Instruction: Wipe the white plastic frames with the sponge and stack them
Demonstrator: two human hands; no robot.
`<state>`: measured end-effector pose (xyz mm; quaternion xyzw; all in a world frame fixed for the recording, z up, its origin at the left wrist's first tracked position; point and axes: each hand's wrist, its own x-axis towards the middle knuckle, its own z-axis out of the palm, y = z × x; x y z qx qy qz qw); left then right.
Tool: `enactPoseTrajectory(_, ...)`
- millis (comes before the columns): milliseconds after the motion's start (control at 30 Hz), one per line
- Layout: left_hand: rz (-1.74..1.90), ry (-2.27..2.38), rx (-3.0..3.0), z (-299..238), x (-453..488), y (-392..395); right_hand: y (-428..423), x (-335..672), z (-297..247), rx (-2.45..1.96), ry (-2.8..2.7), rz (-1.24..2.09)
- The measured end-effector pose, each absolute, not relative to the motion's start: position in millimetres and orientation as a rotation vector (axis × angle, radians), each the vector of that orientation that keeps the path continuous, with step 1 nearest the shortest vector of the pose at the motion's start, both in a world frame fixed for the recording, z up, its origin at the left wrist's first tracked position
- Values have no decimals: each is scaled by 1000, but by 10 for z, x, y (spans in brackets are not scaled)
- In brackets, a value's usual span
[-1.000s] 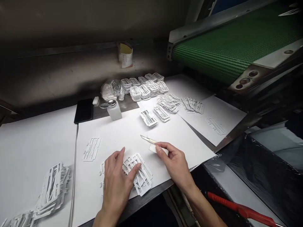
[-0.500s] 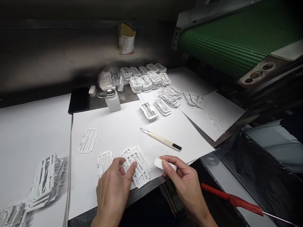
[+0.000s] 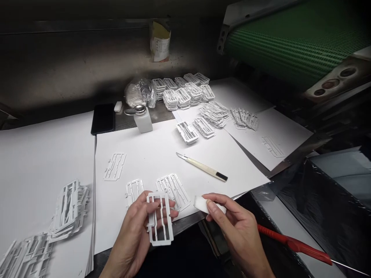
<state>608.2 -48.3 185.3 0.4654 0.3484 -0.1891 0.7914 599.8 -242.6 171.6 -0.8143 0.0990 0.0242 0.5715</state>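
Note:
My left hand holds one white plastic frame part lifted off the table, fingers curled behind it. A small white block, like a sponge or eraser, is pinched in my right hand just right of the frame. A short stack of the same frames lies on the white paper sheet just beyond my hands, with a single frame to its left. A craft knife lies on the paper farther out.
Several stacks of frames sit at the back beside a white dispenser bottle, a black phone and a plastic bag. More frames lie at the left. A green conveyor runs at the right, with a red-handled tool below it.
My left hand has picked one frame off the near stack and raised it. My right hand drew back from the knife toward the table edge, still pinching the white block.

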Motion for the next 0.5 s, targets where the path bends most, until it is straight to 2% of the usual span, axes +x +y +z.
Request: enactPoseTrajectory(500, -484, 757, 690, 1874, 5923, -368, -2324, 5919, 1720, -1958, 166, 82)
